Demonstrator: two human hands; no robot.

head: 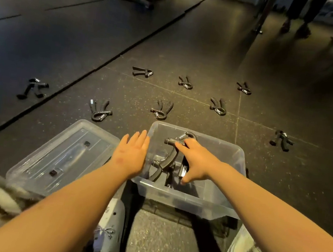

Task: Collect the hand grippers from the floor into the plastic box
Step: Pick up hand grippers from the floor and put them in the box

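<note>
A clear plastic box stands on the dark floor in front of me. My right hand reaches into it and grips a black hand gripper by its handle, above another gripper lying in the box. My left hand hovers flat with its fingers apart at the box's left rim, holding nothing. Several black hand grippers lie scattered on the floor beyond, the nearest ones just past the box.
The clear lid lies on the floor left of the box. More grippers lie at the far left and far right. A person's legs and furniture legs stand at the back. My shoes sit below.
</note>
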